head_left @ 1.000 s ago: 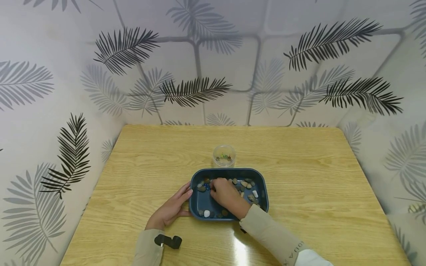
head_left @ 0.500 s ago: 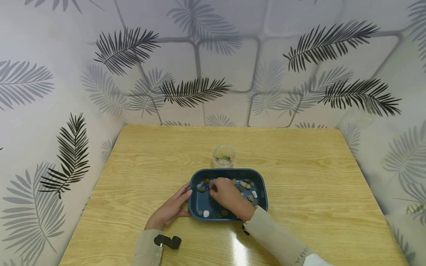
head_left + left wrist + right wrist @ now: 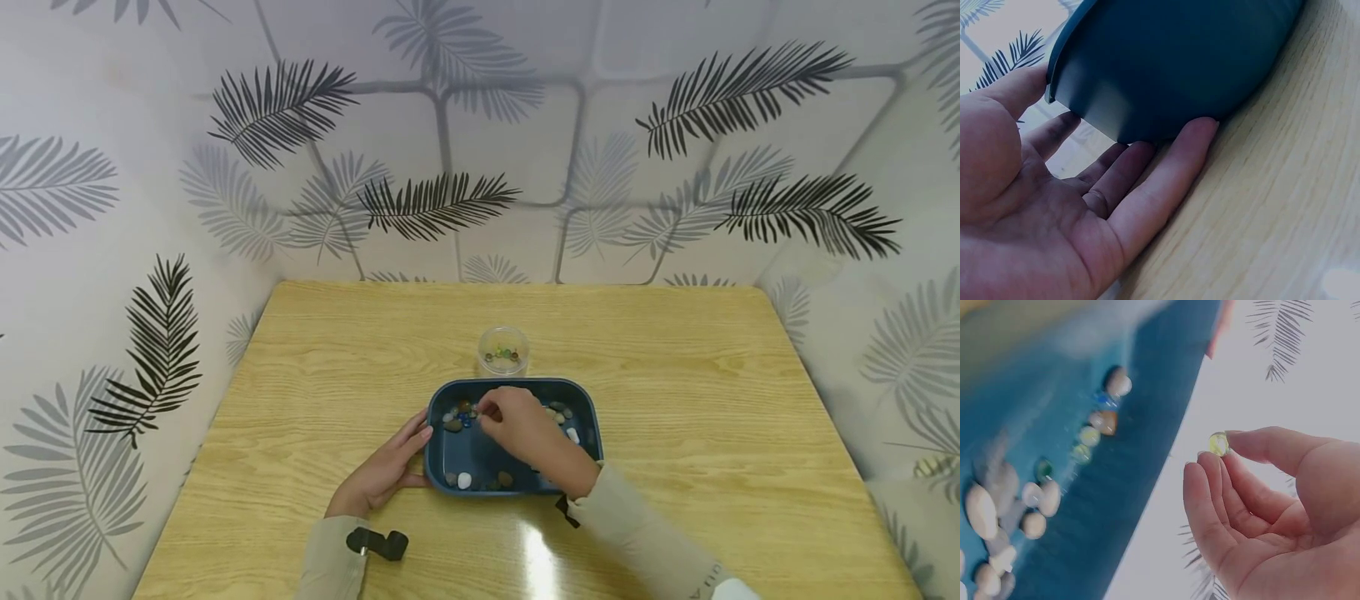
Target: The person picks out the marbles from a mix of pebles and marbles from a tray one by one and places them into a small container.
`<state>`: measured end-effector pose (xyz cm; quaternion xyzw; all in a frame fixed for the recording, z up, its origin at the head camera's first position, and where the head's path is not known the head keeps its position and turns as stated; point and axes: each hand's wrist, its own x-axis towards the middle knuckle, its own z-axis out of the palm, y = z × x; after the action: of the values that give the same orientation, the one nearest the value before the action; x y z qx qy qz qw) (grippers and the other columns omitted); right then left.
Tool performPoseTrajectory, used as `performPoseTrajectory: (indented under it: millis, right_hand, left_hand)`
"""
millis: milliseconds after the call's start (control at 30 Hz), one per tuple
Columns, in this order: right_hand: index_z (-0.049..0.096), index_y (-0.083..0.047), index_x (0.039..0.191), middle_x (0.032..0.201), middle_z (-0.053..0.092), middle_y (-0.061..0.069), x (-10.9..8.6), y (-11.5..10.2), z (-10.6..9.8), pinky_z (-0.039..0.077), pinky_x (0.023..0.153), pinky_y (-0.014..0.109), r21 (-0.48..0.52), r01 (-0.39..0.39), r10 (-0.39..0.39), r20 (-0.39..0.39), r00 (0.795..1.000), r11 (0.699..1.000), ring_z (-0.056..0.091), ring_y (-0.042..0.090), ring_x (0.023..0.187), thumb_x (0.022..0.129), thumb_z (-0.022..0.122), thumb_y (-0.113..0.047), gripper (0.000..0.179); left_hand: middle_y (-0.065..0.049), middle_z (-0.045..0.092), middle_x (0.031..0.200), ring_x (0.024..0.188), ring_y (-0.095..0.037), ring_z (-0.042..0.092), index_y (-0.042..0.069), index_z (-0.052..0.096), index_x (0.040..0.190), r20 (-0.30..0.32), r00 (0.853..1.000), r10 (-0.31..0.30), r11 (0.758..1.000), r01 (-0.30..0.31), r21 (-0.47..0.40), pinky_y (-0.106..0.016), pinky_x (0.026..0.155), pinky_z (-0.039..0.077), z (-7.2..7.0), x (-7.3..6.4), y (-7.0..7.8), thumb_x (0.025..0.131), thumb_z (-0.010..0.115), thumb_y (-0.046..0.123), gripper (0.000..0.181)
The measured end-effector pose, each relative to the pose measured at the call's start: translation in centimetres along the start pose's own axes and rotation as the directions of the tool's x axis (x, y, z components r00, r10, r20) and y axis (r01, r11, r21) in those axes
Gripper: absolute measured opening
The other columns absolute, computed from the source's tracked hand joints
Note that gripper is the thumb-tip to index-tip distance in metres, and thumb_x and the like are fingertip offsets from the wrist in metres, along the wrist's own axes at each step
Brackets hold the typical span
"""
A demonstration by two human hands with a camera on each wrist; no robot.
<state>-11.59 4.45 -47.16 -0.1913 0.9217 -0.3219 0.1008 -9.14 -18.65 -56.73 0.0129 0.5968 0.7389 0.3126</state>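
A clear yellow-green glass marble [image 3: 1218,444] is pinched between the thumb and fingertips of my right hand [image 3: 520,423]. In the head view this hand hangs over the dark blue basin [image 3: 468,454]. My left hand [image 3: 384,471] touches the basin's left side from outside, its thumb at the rim. In the left wrist view its fingers [image 3: 1166,181] reach along the basin's lower wall, fairly straight. Inside lie pebbles, blue marbles [image 3: 465,419] and a white stone [image 3: 464,480]. The right wrist view shows more yellow-green marbles [image 3: 1090,435] among the pebbles.
Just behind the basin stands a clear round plastic cup [image 3: 503,340] with several small marbles in it. The wooden table [image 3: 675,375] meets a leaf-patterned wall [image 3: 517,150] at the back. A black strap device [image 3: 378,543] sits on the left wrist.
My right hand has lifted slightly up and right from the pebbles, holding the marble. The left hand stays at the basin's side.
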Motion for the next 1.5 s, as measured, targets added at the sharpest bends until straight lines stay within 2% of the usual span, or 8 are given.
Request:
performPoseTrajectory:
  millis: [233,433,533,767,933,1233,1500]
  right_hand:
    - [0.064,-0.012,0.094,0.081,0.058,-0.007,0.4,0.0,-1.7,0.046,0.062,0.021,0.009,0.001,-0.001,-0.042,0.999,1.000,0.054,0.005,0.073,0.086,0.058,-0.018,0.012]
    - [0.064,-0.015,0.095,0.084,0.058,-0.007,1.2,1.0,-2.8,0.047,0.062,0.021,0.004,-0.021,0.022,-0.075,0.997,1.000,0.054,0.005,0.073,0.086,0.059,-0.020,0.012]
    - [0.065,-0.014,0.096,0.085,0.059,-0.006,1.7,1.6,-3.3,0.048,0.064,0.022,0.001,-0.044,0.044,-0.105,0.994,0.999,0.055,0.006,0.074,0.085,0.059,-0.020,0.013]
    - [0.066,-0.007,0.095,0.086,0.061,0.000,2.6,3.0,-4.3,0.049,0.064,0.025,-0.005,-0.036,0.035,-0.170,0.985,0.999,0.056,0.010,0.074,0.085,0.059,-0.015,0.015]
    - [0.067,-0.008,0.092,0.083,0.060,0.000,3.3,3.8,-4.3,0.048,0.062,0.026,-0.026,-0.036,0.030,-0.205,0.978,0.999,0.054,0.010,0.070,0.085,0.058,-0.015,0.013]
    - [0.067,-0.007,0.093,0.083,0.061,0.000,4.2,4.8,-3.6,0.048,0.063,0.028,-0.048,-0.067,0.056,-0.201,0.978,0.997,0.053,0.012,0.071,0.085,0.059,-0.015,0.013]
    - [0.066,-0.009,0.092,0.084,0.059,0.001,4.6,5.3,-3.1,0.048,0.064,0.027,-0.063,-0.057,0.043,-0.203,0.978,0.996,0.053,0.012,0.072,0.085,0.058,-0.016,0.013]
  left_hand:
    - [-0.008,0.014,0.144,0.116,-0.036,0.040,0.030,0.017,0.141,0.002,1.000,-0.013,1.000,0.013,-0.013,-0.051,0.077,0.046,-0.1,0.0,0.2,0.093,0.041,0.037,0.054]
    - [-0.011,0.014,0.144,0.115,-0.038,0.039,0.026,0.015,0.142,0.012,1.000,-0.017,1.000,0.017,-0.002,-0.051,0.078,0.046,0.5,-0.7,1.3,0.095,0.040,0.034,0.055]
    - [-0.010,0.015,0.144,0.116,-0.038,0.039,0.026,0.016,0.142,0.011,1.000,-0.016,1.000,0.016,-0.001,-0.050,0.078,0.046,0.8,-0.9,1.6,0.094,0.040,0.035,0.054]
    - [-0.011,0.014,0.144,0.117,-0.036,0.038,0.026,0.014,0.142,0.003,1.000,-0.011,1.000,0.011,0.012,-0.050,0.078,0.046,0.7,-0.9,1.6,0.094,0.042,0.037,0.057]
    - [-0.009,0.013,0.145,0.117,-0.036,0.038,0.028,0.016,0.142,0.015,1.000,-0.003,1.000,0.003,-0.004,-0.050,0.078,0.046,0.4,-0.6,1.0,0.094,0.041,0.036,0.055]
    - [-0.007,0.014,0.144,0.119,-0.035,0.037,0.032,0.020,0.140,-0.010,1.000,0.004,1.000,-0.004,0.003,-0.049,0.077,0.047,-0.2,-0.1,-0.2,0.091,0.044,0.041,0.056]
    - [-0.009,0.013,0.144,0.119,-0.037,0.036,0.030,0.017,0.141,0.003,1.000,-0.004,1.000,0.004,-0.001,-0.050,0.077,0.046,0.1,-0.5,0.6,0.094,0.042,0.036,0.054]
